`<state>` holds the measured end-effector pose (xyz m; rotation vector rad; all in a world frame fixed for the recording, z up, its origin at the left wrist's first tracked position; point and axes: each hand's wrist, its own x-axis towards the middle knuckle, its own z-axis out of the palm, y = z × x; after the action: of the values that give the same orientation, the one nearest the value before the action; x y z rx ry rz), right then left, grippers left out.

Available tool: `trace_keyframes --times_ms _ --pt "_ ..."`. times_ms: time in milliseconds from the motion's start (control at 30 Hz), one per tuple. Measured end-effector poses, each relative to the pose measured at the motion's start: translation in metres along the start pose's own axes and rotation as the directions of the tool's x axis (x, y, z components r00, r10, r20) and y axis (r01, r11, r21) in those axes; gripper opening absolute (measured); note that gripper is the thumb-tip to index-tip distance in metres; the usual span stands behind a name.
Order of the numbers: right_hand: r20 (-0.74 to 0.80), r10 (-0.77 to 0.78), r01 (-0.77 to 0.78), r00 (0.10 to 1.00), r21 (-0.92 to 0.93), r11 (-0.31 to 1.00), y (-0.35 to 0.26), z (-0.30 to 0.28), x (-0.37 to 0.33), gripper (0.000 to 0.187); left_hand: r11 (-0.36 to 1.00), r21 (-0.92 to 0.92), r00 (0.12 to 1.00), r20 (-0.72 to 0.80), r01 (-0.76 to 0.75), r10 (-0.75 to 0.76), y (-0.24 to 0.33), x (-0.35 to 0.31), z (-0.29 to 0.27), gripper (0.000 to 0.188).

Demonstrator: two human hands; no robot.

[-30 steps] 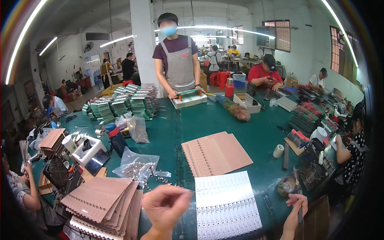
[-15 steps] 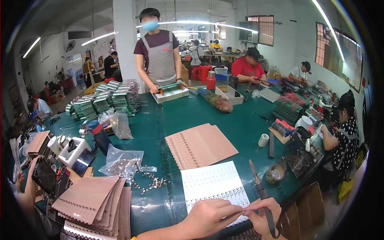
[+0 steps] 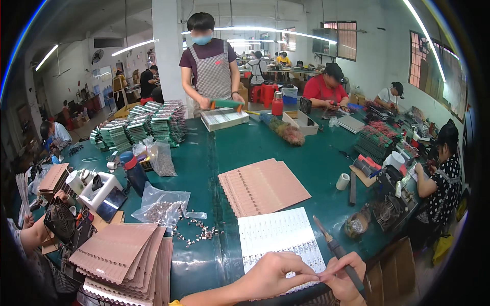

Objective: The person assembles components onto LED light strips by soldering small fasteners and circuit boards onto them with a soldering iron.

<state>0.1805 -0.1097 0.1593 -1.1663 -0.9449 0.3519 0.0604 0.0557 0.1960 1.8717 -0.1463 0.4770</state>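
Over the near edge of a white panel (image 3: 275, 230) with rows of small metal parts, my left hand (image 3: 279, 273) and my right hand (image 3: 346, 278) meet at the fingertips. The fingers of my left hand are pinched together; whatever lies between them is too small or hidden to make out. My right hand holds a soldering iron (image 3: 335, 247), its tip tilted up and to the left, while its thumb and finger touch the left fingertips. Just beyond the white panel lie brown panels (image 3: 265, 187) with scalloped edges.
Small metal pieces (image 3: 206, 232) spill from a plastic bag (image 3: 162, 203) at left, behind stacked brown panels (image 3: 115, 252). A glass jar (image 3: 356, 224) and a fan (image 3: 386, 208) stand right. Across the green table (image 3: 240, 148), a co-worker handles a green-topped frame over a tray (image 3: 224, 120).
The whole view has shifted slightly, moving the scene to the right. My hands remain pinched together, with the iron still in the right. The co-worker opposite has raised and tilted the green-topped frame.
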Motion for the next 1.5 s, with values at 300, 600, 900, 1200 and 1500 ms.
trace_keyframes --times_ms 300,600,900,1200,1500 --pt "-0.140 -0.045 0.035 0.989 -0.074 0.997 0.005 0.001 0.002 0.037 0.999 0.026 0.996 -0.083 -0.032 0.034 0.000 0.003 -0.008 0.010" --pt "-0.197 -0.110 0.074 0.974 -0.181 0.981 0.014 -0.003 -0.007 0.044 0.995 0.068 0.997 -0.039 0.070 -0.067 0.002 -0.001 -0.010 0.010" --pt "-0.144 -0.086 0.063 0.986 -0.157 0.986 0.016 0.009 -0.009 0.044 0.998 0.038 0.998 0.015 0.058 -0.059 -0.008 0.002 0.000 0.014" --pt "-0.171 -0.028 0.008 0.985 -0.118 0.993 0.019 0.009 -0.002 0.043 0.989 0.124 0.997 -0.019 0.077 -0.075 -0.010 0.003 -0.003 0.009" --pt "-0.172 -0.052 0.028 0.984 -0.139 0.990 0.023 0.005 -0.002 0.043 0.988 0.146 0.997 -0.057 0.058 -0.050 -0.009 0.005 -0.004 0.009"
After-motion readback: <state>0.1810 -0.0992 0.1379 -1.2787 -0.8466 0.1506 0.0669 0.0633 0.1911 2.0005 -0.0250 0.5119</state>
